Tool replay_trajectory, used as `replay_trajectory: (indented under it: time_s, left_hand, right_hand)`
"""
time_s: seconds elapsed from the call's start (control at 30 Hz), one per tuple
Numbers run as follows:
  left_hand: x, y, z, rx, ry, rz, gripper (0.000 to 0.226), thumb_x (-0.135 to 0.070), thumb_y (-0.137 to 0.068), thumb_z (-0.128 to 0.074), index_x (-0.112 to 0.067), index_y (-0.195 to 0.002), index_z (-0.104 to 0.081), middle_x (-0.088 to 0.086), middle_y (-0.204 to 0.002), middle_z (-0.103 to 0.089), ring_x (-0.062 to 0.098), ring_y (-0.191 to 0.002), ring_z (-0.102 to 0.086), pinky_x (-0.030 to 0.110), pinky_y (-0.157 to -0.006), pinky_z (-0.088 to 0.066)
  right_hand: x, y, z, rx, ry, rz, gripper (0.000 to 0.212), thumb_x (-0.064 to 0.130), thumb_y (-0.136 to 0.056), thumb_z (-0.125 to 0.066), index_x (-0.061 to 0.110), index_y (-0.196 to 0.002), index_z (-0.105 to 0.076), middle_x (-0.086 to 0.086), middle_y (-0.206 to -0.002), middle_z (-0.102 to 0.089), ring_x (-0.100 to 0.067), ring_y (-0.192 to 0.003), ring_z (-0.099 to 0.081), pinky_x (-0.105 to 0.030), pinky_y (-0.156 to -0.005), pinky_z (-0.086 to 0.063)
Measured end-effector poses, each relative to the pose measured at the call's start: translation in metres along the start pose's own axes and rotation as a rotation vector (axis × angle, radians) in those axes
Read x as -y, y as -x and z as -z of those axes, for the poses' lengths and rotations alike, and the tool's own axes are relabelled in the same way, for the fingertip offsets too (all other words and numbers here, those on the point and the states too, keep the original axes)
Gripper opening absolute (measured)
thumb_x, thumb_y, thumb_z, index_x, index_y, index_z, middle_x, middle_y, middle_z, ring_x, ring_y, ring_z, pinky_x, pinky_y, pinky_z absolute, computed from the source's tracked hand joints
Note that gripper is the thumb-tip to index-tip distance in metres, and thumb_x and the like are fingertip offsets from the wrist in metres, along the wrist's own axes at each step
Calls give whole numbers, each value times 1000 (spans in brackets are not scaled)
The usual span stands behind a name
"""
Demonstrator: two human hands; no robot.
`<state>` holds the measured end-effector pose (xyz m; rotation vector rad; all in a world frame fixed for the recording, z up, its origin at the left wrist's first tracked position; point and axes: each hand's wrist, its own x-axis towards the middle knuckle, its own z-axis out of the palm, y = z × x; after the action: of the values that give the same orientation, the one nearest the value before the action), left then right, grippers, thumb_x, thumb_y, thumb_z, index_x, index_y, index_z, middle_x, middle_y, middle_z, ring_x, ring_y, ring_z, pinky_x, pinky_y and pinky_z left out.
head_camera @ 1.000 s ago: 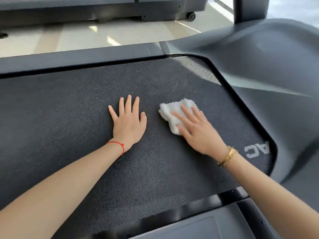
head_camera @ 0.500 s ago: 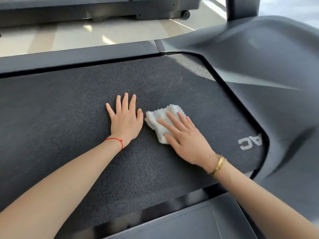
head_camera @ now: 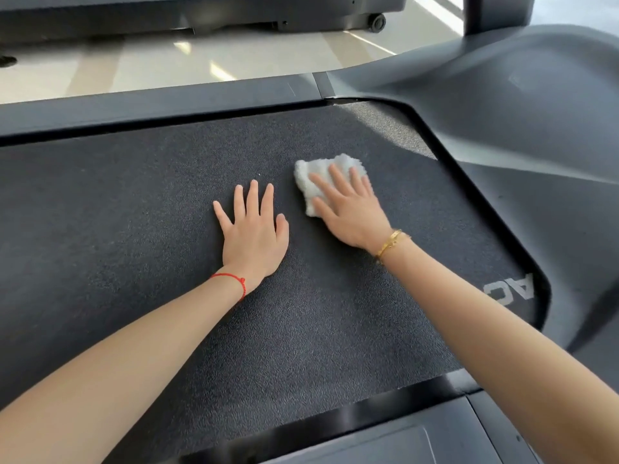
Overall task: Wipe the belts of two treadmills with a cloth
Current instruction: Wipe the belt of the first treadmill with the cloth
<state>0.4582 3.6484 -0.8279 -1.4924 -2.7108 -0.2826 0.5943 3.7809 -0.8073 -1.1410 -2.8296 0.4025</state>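
A dark textured treadmill belt fills most of the view. My left hand lies flat on it near the middle, fingers straight and spread. Just to its right, my right hand presses a white fluffy cloth onto the belt with straight fingers. The cloth sticks out past the fingertips and on the thumb side; the rest is under the palm. White letters "AC" are printed on the belt at the right end.
The grey motor cover rises at the right end of the belt. Dark side rails run along the far edge and the near edge. A second treadmill stands beyond a strip of light floor.
My right hand slid the cloth left toward my left hand, then pushed it away from me and back to the right. My left hand stayed flat in the same spot on the belt.
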Motion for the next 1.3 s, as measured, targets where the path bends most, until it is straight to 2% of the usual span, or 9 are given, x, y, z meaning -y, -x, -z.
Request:
replay_trajectory:
  time_s: [0.13,0.23,0.33,0.63,0.87,0.93,1.13,1.23,1.3]
  left_hand:
    - [3,0,-1,2,-6,-13,61,-38,-101,-26,-20,-158,-15,6,-166,-11,28,-153,-6,64,-118,-4]
    - [2,0,-1,1,0,-10,61,-39,-101,-24,-20,-158,-13,6,-166,-10,28,-153,-5,65,-118,-4]
    - [1,-2,0,4,2,-12,62,-40,-101,-22,-20,-158,-12,6,-166,-9,28,-153,-4,65,-118,-3]
    - [2,-3,-1,2,-17,-19,62,-39,-100,-26,-20,-158,-13,6,-166,-10,27,-153,-4,65,-118,-4]
    - [1,-2,1,-4,22,-11,61,-40,-101,-28,-21,-158,-17,5,-165,-13,27,-153,-7,65,-118,-4]
    - [0,-2,1,-6,24,-9,61,-39,-100,-30,-21,-157,-19,6,-165,-15,28,-152,-9,65,-117,-5]
    - [-1,-1,1,-9,26,0,60,-37,-100,-33,-21,-157,-22,6,-164,-18,28,-152,-11,65,-117,-6]
    - [2,0,2,0,53,-4,59,-36,-101,-33,-21,-156,-23,5,-164,-18,27,-152,-10,64,-118,-4]
    - [3,2,4,7,72,-8,57,-36,-102,-31,-21,-157,-22,5,-164,-18,27,-152,-10,62,-119,-4]
  right_hand:
    - [-12,-17,-3,-30,26,80,52,46,-104,-26,40,-154,-18,0,-165,-10,-31,-151,-3,-45,-123,-1]
    - [-56,-51,16,-110,142,-136,52,39,-104,-27,28,-155,-22,-11,-162,-14,-40,-146,-14,-50,-120,-9]
    - [-73,-81,27,-57,60,-337,53,44,-104,-21,31,-155,-18,-11,-164,-6,-40,-149,-3,-50,-121,1]
    - [19,-68,-9,30,24,152,53,46,-104,-25,40,-155,-14,-1,-166,-6,-35,-151,2,-45,-122,3]
    - [-65,-48,22,-62,20,-196,52,39,-104,-26,33,-155,-20,-6,-164,-11,-36,-149,-4,-49,-122,0]
    - [-57,-32,23,-40,23,-171,52,40,-104,-26,35,-155,-18,-6,-165,-9,-36,-150,-3,-49,-122,1]
    - [4,58,-3,17,47,189,52,42,-105,-27,40,-155,-13,2,-165,-7,-31,-152,0,-45,-123,-1]
    - [-7,90,-1,22,-4,151,51,44,-105,-25,43,-154,-13,5,-165,-4,-26,-152,3,-40,-124,3]
    - [-32,98,7,-24,17,-8,51,41,-105,-27,40,-155,-16,2,-165,-6,-29,-152,0,-43,-123,0]
